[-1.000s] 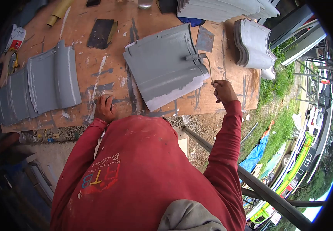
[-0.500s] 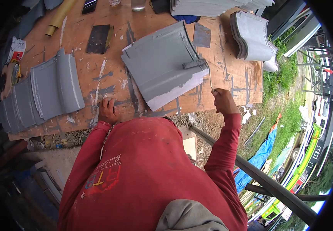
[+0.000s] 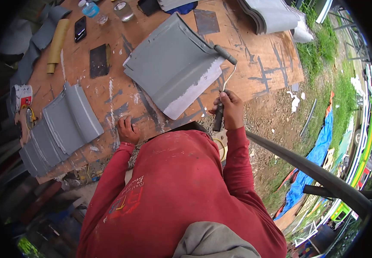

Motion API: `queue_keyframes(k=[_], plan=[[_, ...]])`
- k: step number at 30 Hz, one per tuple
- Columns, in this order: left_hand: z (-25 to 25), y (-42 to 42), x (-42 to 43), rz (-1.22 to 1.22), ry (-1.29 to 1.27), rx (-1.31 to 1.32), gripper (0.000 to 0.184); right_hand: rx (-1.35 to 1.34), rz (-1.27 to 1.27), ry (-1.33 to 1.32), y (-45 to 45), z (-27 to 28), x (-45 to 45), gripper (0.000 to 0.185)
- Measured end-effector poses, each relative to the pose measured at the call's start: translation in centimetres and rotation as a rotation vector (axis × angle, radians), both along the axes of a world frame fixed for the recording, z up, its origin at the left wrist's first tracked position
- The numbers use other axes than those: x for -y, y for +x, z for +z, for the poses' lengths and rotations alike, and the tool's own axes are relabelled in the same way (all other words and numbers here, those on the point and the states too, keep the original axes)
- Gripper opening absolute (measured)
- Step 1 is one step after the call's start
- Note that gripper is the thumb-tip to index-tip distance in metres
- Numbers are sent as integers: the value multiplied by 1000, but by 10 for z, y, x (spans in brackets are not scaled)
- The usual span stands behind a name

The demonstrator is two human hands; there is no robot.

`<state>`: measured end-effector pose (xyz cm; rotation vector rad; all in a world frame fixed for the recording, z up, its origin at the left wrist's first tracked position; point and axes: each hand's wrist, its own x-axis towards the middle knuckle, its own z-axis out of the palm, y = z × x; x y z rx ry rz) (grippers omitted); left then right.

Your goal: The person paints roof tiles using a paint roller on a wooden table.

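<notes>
One grip, our right hand (image 3: pixel 231 107), clutches the paint roller (image 3: pixel 225 55) beside the roof tile (image 3: pixel 169 64), central on the counter (image 3: pixel 267 47); our left hand (image 3: pixel 128 130) rests slack; overshooting the right edge could smear paint

"Roof" and a partial "Bu…" can be read on the red shirt (image 3: pixel 186 167), near side of the plywood table (image 3: pixel 254 47); logo letters distorted by folds. Paint can (image 3: pixel 21 95) label, table's left edge: can't be read.

The tile (image 3: pixel 169 60) is grey with a whitish band (image 3: pixel 196 91). Under the tile, the orange-brown tabletop (image 3: pixel 75 60) bears grey streaks.
</notes>
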<state>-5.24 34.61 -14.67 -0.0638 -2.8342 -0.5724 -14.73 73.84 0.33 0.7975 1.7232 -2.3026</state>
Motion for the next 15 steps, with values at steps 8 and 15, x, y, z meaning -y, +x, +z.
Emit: queue_keyframes(k=[8,15], plan=[[-6,1,-1,14,-47,-11,45,107,-51,-151,28,-6,47,30],[-6,0,0,-25,-87,-72,45,-11,-46,-176,13,-10,58,28]])
